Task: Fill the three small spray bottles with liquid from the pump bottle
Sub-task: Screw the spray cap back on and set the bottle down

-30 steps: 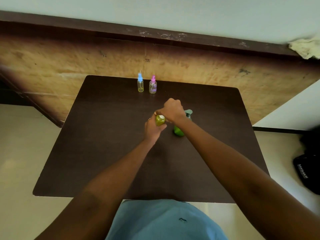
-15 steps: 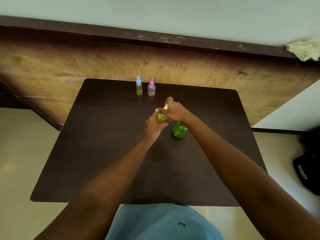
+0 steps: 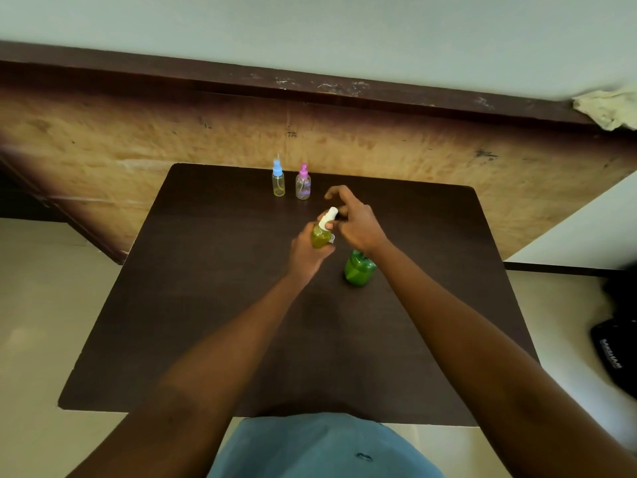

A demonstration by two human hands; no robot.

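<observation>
My left hand (image 3: 306, 251) grips a small spray bottle (image 3: 320, 236) holding yellow-green liquid, its white spray top (image 3: 329, 215) tilted up to the right. My right hand (image 3: 356, 220) hovers just right of that top with fingers spread and loosely bent, holding nothing. The green pump bottle (image 3: 358, 270) stands under my right wrist, its pump head hidden. Two more small spray bottles stand at the table's far edge: a blue-topped one (image 3: 278, 182) with a little yellow liquid and a pink-topped one (image 3: 303, 186).
The dark brown table (image 3: 206, 305) stands against a plywood panel (image 3: 138, 146). A crumpled cloth (image 3: 606, 108) lies on the ledge at top right. A black bag (image 3: 617, 353) sits on the floor to the right.
My right hand was closed over the white spray top; now its fingers have spread and come off, leaving the top in full view. The left hand keeps its hold on the bottle.
</observation>
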